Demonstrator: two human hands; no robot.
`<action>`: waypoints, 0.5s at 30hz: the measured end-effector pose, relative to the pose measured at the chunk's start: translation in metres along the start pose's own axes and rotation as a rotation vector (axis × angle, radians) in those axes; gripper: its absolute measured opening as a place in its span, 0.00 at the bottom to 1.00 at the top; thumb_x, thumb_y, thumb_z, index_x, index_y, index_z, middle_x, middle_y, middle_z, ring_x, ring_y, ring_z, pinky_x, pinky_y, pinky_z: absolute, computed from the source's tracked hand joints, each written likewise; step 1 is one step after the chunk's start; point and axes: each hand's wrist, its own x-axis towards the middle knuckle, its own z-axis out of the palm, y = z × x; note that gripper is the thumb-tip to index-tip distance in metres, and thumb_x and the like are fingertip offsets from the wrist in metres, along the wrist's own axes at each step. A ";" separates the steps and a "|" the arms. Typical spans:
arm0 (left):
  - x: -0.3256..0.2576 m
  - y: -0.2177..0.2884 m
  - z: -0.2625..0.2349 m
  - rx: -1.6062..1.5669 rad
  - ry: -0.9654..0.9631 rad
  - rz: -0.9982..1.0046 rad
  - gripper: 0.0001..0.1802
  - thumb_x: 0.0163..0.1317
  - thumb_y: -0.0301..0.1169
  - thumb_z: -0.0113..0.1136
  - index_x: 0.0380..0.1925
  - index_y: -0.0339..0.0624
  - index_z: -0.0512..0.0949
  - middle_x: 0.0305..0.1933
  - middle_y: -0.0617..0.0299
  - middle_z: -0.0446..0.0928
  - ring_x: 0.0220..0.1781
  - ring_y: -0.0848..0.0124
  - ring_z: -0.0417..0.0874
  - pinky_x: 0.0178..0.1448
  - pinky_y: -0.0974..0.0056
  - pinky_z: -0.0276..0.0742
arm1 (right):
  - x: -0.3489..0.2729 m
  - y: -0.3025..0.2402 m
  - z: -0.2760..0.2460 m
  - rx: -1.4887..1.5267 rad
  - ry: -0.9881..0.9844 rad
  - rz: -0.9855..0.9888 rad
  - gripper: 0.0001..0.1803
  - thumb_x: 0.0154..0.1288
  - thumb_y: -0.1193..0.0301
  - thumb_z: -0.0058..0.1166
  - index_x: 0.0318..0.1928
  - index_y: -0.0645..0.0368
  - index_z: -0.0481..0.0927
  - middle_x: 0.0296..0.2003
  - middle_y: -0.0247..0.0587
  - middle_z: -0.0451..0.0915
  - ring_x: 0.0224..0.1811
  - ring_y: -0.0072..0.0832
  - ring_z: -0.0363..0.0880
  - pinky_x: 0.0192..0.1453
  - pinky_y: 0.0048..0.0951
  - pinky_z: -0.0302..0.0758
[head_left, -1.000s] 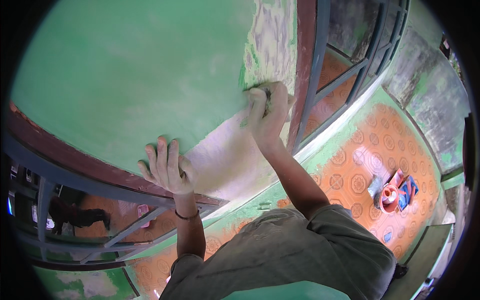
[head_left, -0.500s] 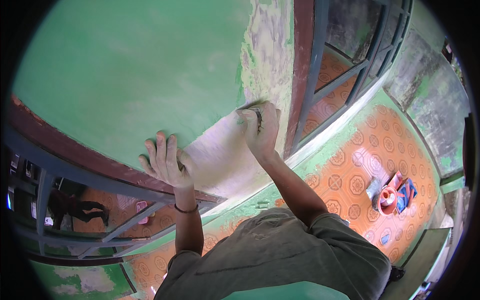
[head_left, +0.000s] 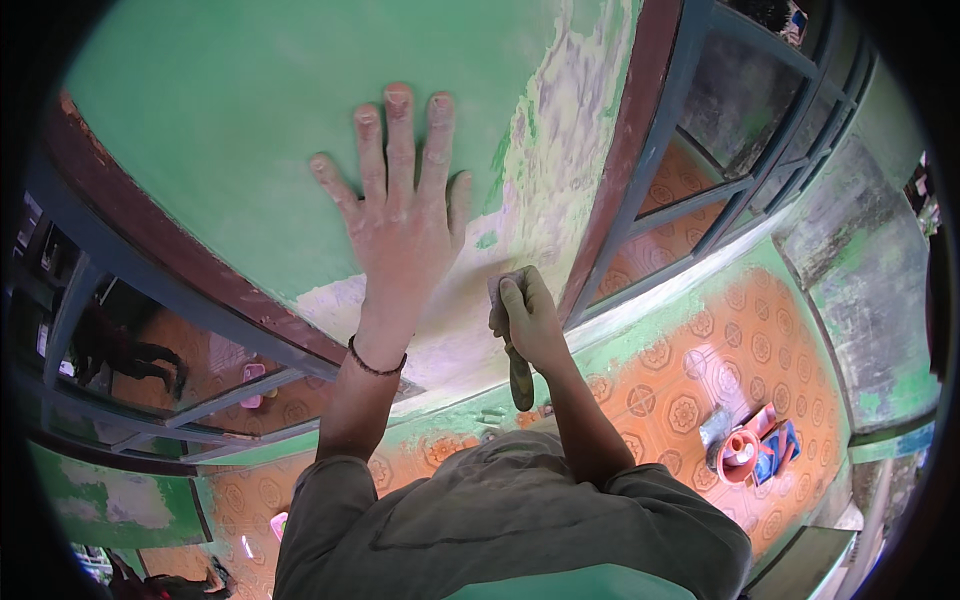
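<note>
My left hand (head_left: pixel 405 210) lies flat on the green wall panel (head_left: pixel 230 190), fingers spread, with nothing in it. Pale dust coats its skin. In my right hand (head_left: pixel 537 320) is a scraper (head_left: pixel 521 380), gripped near its blade, with the dark handle pointing down toward me. The blade is mostly hidden by my fingers. This hand is close to the lower right corner of the panel, over a whitish patch stripped of paint (head_left: pixel 565 130). That bare strip runs up the panel's right side and along its bottom edge.
Brown-edged, grey-blue window frames (head_left: pixel 655 190) flank the panel on both sides. Below lies an orange patterned tile floor (head_left: pixel 645 400). A pink bucket (head_left: pixel 738 452) stands there beside a blue bag (head_left: pixel 775 450). Through the left panes a dark figure (head_left: pixel 125 345) shows.
My left hand has moved up and right from the panel's lower edge to lie flat on the wall. My right hand has come down toward me, and the scraper's handle now shows.
</note>
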 end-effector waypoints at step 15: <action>-0.145 0.073 0.027 -0.268 -0.592 0.110 0.42 0.62 0.47 0.65 0.77 0.69 0.60 0.81 0.69 0.56 0.80 0.65 0.57 0.78 0.36 0.45 | 0.086 -0.188 -0.065 -0.616 0.346 -1.258 0.08 0.70 0.73 0.62 0.44 0.64 0.79 0.32 0.39 0.83 0.32 0.21 0.81 0.36 0.23 0.77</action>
